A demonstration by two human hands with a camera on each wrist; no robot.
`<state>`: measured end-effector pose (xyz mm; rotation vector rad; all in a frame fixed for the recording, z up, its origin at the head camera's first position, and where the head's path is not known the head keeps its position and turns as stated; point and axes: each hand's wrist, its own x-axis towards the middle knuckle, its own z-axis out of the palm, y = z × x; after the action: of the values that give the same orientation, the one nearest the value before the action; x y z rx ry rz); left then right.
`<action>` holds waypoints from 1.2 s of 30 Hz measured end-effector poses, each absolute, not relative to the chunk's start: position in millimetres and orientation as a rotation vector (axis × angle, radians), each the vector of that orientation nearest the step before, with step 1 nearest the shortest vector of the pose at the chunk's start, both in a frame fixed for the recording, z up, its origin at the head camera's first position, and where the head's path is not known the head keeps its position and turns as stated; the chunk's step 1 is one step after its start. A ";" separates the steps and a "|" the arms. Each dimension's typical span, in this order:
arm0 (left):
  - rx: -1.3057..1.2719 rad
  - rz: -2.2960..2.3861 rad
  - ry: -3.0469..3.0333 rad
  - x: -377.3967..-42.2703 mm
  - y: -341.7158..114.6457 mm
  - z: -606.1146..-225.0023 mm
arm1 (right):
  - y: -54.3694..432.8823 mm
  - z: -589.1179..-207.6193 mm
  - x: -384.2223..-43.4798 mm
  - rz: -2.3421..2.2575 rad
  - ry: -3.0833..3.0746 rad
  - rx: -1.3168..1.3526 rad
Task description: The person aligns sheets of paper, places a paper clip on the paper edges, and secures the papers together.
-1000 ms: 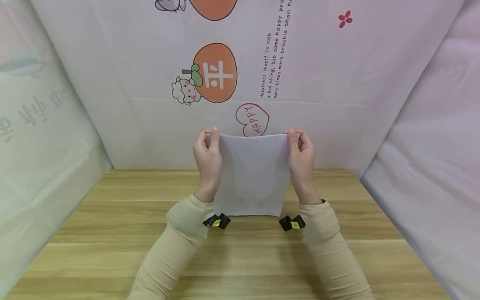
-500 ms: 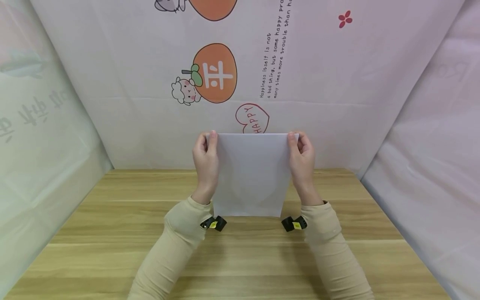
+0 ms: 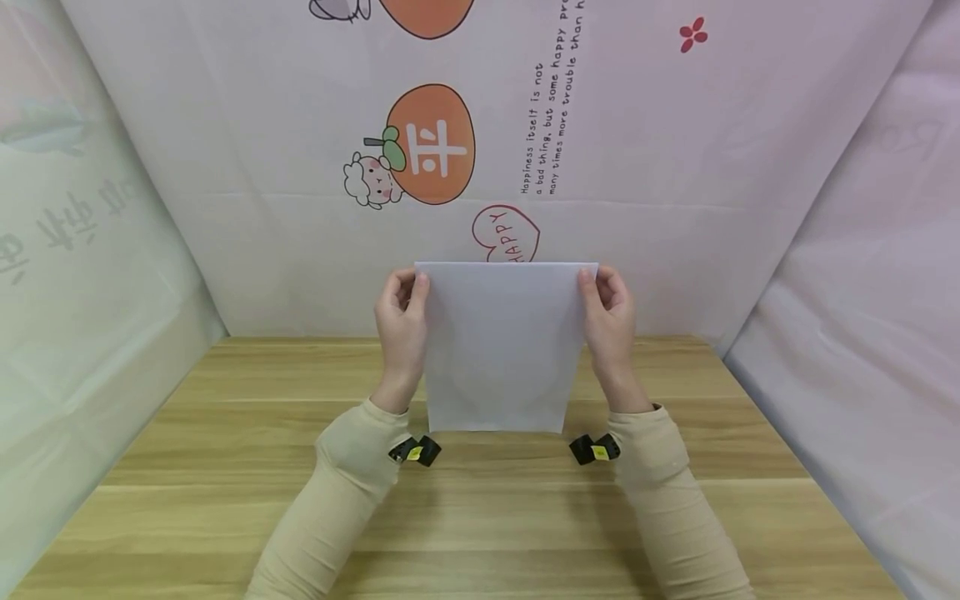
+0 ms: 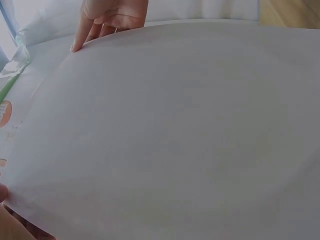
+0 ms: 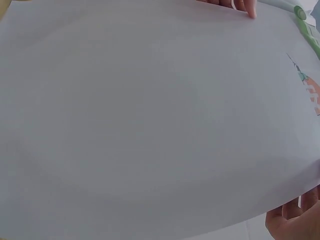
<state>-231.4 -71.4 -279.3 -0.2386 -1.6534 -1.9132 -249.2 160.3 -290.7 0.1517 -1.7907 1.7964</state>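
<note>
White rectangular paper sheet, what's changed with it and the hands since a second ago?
The white rectangular paper sheet has straightened along its top edge, which sits slightly higher. The bare left hand shifted left, the bare right hand slightly right. Both still hold it; nothing let go.

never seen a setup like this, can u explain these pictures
No robot here, just a person working barehanded. The wide view comes from a head-worn camera looking forward and down; the close views come from a small camera on each wrist, and are mostly filled by the white sheet. The left hand and right hand pinch it near its upper corners. Behind is a printed cloth; below, a wooden table. Whether the sheet's lower edge touches the table, I can't tell.
</note>
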 end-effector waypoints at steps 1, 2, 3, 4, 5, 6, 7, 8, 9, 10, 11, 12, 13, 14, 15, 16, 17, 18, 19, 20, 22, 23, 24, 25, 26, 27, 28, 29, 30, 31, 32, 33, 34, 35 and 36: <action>-0.235 -1.910 -1.660 -228.1 -71.4 -277.3 | 161.0 -291.3 -249.3 1.797 -1.789 0.147; -0.233 -1.906 -1.664 -225.0 -71.3 -275.6 | 161.4 -291.5 -248.9 1.802 -1.787 0.145; -0.228 -1.900 -1.666 -222.2 -71.1 -274.1 | 161.9 -292.0 -248.8 1.802 -1.785 0.145; -0.228 -1.898 -1.664 -221.5 -71.3 -274.1 | 162.3 -292.5 -248.5 1.806 -1.779 0.152; -0.228 -1.897 -1.663 -221.4 -71.6 -274.6 | 163.0 -293.2 -248.6 1.811 -1.773 0.158; -0.231 -1.894 -1.662 -221.1 -71.8 -274.8 | 163.5 -293.8 -248.5 1.816 -1.767 0.167; -0.236 -1.892 -1.658 -221.2 -72.1 -275.2 | 164.4 -294.8 -248.6 1.825 -1.758 0.177; -0.239 -1.888 -1.657 -221.4 -72.5 -275.9 | 165.0 -295.6 -248.4 1.829 -1.757 0.187; -0.243 -1.885 -1.656 -221.8 -73.0 -276.6 | 165.8 -296.4 -248.1 1.830 -1.756 0.190; -0.247 -1.882 -1.655 -222.4 -73.5 -277.6 | 166.5 -297.4 -247.9 1.827 -1.760 0.195; -0.248 -1.878 -1.655 -223.0 -73.9 -278.5 | 167.3 -298.4 -247.7 1.822 -1.768 0.194; -0.249 -1.876 -1.652 -223.5 -74.3 -279.1 | 168.1 -299.6 -247.4 1.816 -1.775 0.194; -0.247 -1.876 -1.651 -224.0 -74.6 -279.9 | 168.9 -300.7 -247.2 1.808 -1.784 0.191; -0.245 -1.875 -1.650 -224.5 -74.9 -280.7 | 169.4 -301.6 -246.8 1.799 -1.791 0.185; -0.244 -1.874 -1.649 -225.2 -75.2 -281.5 | 170.0 -302.6 -246.8 1.793 -1.799 0.181; -0.243 -1.877 -1.646 -225.6 -75.5 -282.0 | 170.8 -303.8 -247.0 1.787 -1.806 0.181; -0.242 -1.878 -1.644 -225.8 -75.7 -282.2 | 171.5 -304.9 -247.2 1.785 -1.811 0.177; -0.242 -1.881 -1.641 -226.0 -75.9 -282.5 | 172.0 -305.9 -247.4 1.784 -1.815 0.173; -0.242 -1.882 -1.643 -226.2 -76.1 -282.9 | 172.5 -306.8 -247.4 1.783 -1.821 0.168; -0.239 -1.880 -1.643 -226.3 -76.2 -283.1 | 172.8 -307.8 -247.4 1.782 -1.826 0.162; -0.234 -1.870 -1.648 -225.9 -76.7 -283.0 | 173.3 -309.7 -247.3 1.782 -1.842 0.153; -0.233 -1.861 -1.653 -225.6 -77.0 -283.1 | 173.4 -310.7 -247.3 1.783 -1.848 0.149; -0.229 -1.851 -1.660 -225.4 -77.4 -283.3 | 173.5 -311.6 -247.1 1.788 -1.849 0.149; -0.227 -1.842 -1.664 -225.2 -77.6 -283.4 | 173.6 -312.4 -246.8 1.792 -1.850 0.150; -0.226 -1.831 -1.667 -224.8 -77.8 -283.3 | 174.1 -313.4 -246.6 1.799 -1.849 0.152; -0.228 -1.821 -1.670 -224.3 -78.1 -282.9 | 174.4 -314.2 -246.3 1.803 -1.850 0.153; -0.229 -1.812 -1.670 -223.8 -78.3 -282.5 | 174.8 -315.3 -246.0 1.812 -1.847 0.156; -0.231 -1.805 -1.669 -223.4 -78.5 -282.2 | 175.4 -316.7 -245.4 1.813 -1.848 0.161; -0.233 -1.798 -1.668 -223.3 -78.6 -281.9 | 176.0 -317.9 -244.9 1.816 -1.848 0.165; -0.236 -1.793 -1.666 -223.1 -78.8 -281.6 | 176.7 -319.3 -244.3 1.816 -1.851 0.165; -0.237 -1.788 -1.663 -223.1 -78.9 -281.6 | 177.2 -320.7 -243.7 1.816 -1.853 0.168; -0.236 -1.785 -1.661 -223.2 -79.1 -281.7 | 177.6 -322.1 -243.0 1.813 -1.858 0.168; -0.234 -1.783 -1.660 -223.8 -79.3 -282.0 | 178.1 -323.7 -242.5 1.809 -1.863 0.169; -0.231 -1.781 -1.661 -224.5 -79.5 -282.6 | 178.5 -325.1 -241.9 1.802 -1.868 0.166; -0.229 -1.779 -1.662 -225.3 -79.6 -283.0 | 178.8 -326.4 -241.4 1.800 -1.870 0.161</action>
<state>-225.3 -79.6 -283.0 -0.2294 -1.6615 -1.7791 -241.4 178.8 -326.4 0.1613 -1.8703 1.8002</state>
